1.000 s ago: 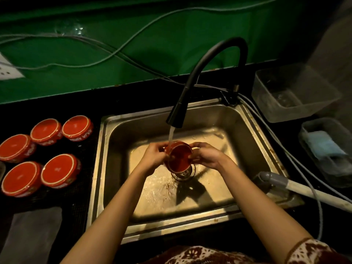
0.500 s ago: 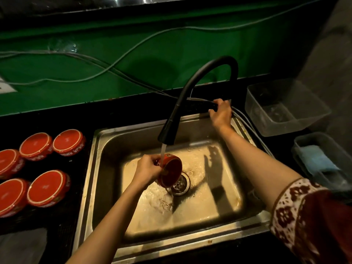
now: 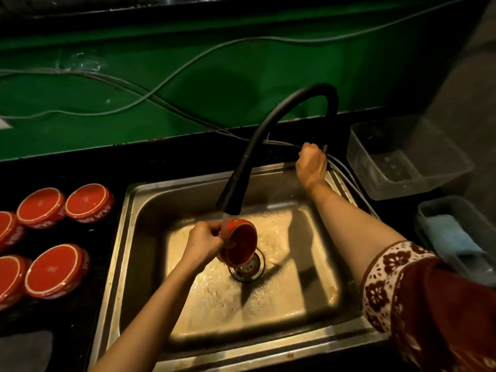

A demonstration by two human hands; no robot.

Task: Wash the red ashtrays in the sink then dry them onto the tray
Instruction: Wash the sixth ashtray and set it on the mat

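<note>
The left hand (image 3: pixel 204 242) grips one red ashtray (image 3: pixel 240 244) under the stream from the single black faucet (image 3: pixel 268 130) in the sink (image 3: pixel 145 237), the right hand (image 3: pixel 311 167) clasps that faucet's base, and five more ashtrays (image 3: pixel 56 269) sit overturned on the desk (image 3: pixel 104 237).

— What metal, the sink (image 3: pixel 150 226)?
— Stainless steel, brushed, dull sheen; wet and stained on the floor.
— And the tap (image 3: pixel 248 157)?
— Matt black, smooth, rubbery by the look.
— The ashtray (image 3: pixel 240 244) under the water?
— Glossy red glaze, wet, ceramic-looking. Same gloss on the other ashtrays (image 3: pixel 90 201) on the desk (image 3: pixel 171 157).
— Desk itself?
— Dark, dull, hard to tell of what.
— To the right?
— Far tub (image 3: pixel 389 183) clear plastic, hazy; near tub (image 3: pixel 424 224) cloudier plastic, soft blue cloth (image 3: pixel 448 232) inside. Printed cloth for the sleeve (image 3: pixel 429 304). Green wall (image 3: pixel 241 76) smooth, faint sheen.
</note>
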